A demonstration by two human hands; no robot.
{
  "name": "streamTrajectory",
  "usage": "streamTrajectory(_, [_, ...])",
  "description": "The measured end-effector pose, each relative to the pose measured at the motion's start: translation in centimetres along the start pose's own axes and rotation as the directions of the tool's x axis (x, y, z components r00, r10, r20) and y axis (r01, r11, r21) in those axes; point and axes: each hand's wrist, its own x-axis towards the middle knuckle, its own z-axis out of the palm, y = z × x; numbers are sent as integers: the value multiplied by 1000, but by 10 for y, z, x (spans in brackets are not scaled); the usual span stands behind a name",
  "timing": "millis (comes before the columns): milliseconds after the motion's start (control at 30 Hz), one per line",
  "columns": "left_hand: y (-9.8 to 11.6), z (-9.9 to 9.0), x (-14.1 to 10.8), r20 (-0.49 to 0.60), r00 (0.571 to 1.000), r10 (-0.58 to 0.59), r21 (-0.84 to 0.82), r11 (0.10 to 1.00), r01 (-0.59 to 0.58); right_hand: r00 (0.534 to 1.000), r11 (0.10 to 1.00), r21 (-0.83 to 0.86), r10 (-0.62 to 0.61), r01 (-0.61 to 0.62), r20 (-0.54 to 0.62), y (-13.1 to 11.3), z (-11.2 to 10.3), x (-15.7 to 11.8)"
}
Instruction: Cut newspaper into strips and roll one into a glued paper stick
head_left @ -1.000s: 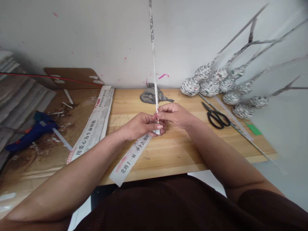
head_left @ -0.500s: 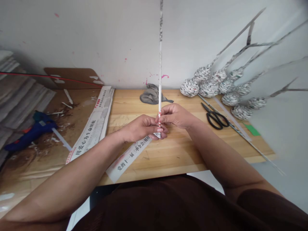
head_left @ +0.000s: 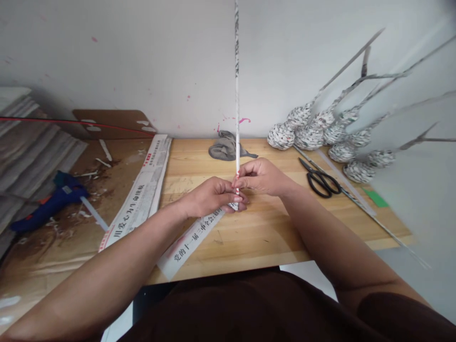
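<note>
A long thin rolled-newspaper tube [head_left: 237, 104] stands upright in the middle, running past the top edge of the view. My left hand [head_left: 213, 195] is closed around its lower end, where a small woven paper piece [head_left: 233, 206] peeks out between the fingers; most of that piece is hidden. With thumb and forefinger my right hand [head_left: 260, 176] pinches the tube just above, at a red-marked stretch. Under the left hand a printed newspaper strip [head_left: 192, 241] lies slantwise on the wooden table [head_left: 249, 242].
Black scissors [head_left: 322, 183] and a thin paper rod [head_left: 377, 221] lie at right, before several woven paper gourds [head_left: 281, 136] by the wall. A grey cloth [head_left: 223, 147] rests at the back. Left are folded newspapers [head_left: 138, 190], a blue glue gun [head_left: 53, 202] and stacked paper [head_left: 35, 137].
The whole scene sits slightly lower in view, as the head has tilted a little. Both hands keep the same hold on the paper tube.
</note>
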Motion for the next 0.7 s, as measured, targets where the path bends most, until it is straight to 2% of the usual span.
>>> streamTrajectory(267, [-4, -1, 3, -2, 1000, 12, -6, 1000, -12, 1000, 999, -41, -18, 17, -20, 3, 3, 0])
streamTrajectory(433, [-3, -3, 1, 9, 999, 37, -20, 999, -37, 994, 997, 56, 51, -57, 99, 1, 0, -2])
streamTrajectory(700, [-6, -4, 2, 18, 1000, -14, 30, 999, 13, 994, 977, -209, 49, -27, 99, -3, -4, -4])
